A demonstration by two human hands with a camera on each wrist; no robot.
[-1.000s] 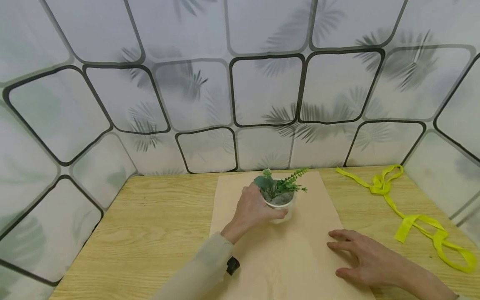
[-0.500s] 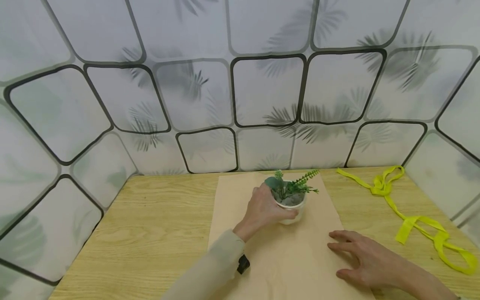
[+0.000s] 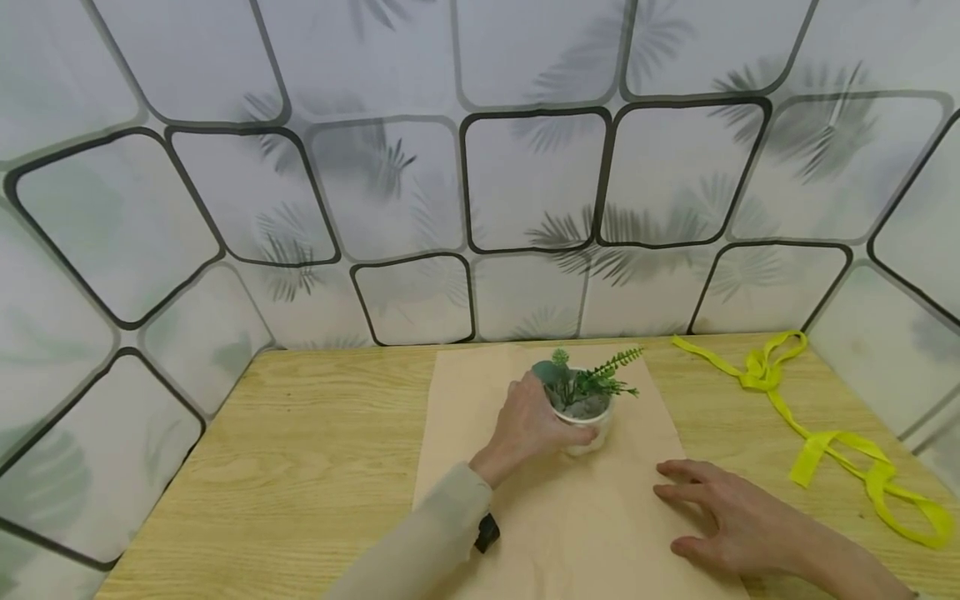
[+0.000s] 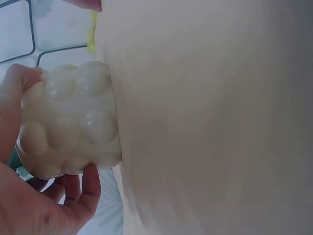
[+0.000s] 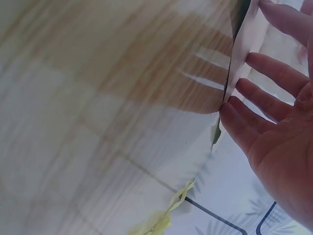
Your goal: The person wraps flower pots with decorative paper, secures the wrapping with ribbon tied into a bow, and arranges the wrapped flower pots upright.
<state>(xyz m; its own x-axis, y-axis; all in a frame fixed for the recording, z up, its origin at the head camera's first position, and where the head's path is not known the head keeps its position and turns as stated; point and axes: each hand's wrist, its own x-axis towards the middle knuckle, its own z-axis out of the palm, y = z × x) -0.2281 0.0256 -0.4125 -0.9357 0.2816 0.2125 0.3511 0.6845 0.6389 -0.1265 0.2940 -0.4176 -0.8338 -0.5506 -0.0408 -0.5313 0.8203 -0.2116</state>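
A small potted plant (image 3: 585, 408) with green artificial-looking leaves and grey stones stands on a sheet of tan paper (image 3: 585, 525). My left hand (image 3: 525, 425) grips its white pot from the left, thumb on the near side. In the left wrist view the pot (image 4: 73, 122) shows a bumpy, bubble-like wall, its base against the paper, with thumb and fingers on opposite sides. Fingers spread and loosely bent, my right hand (image 3: 720, 517) rests on the paper's right edge. In the right wrist view its fingertips (image 5: 234, 117) touch that edge.
A tangled yellow ribbon (image 3: 761, 375) lies on the wooden table (image 3: 322, 450) at the right. Behind the table rises a wall (image 3: 405, 192) covered with a patterned grey-white sheet.
The left hand has shifted the potted plant to the right across the paper, and over the last half second slightly nearer. The right hand has stayed in place.
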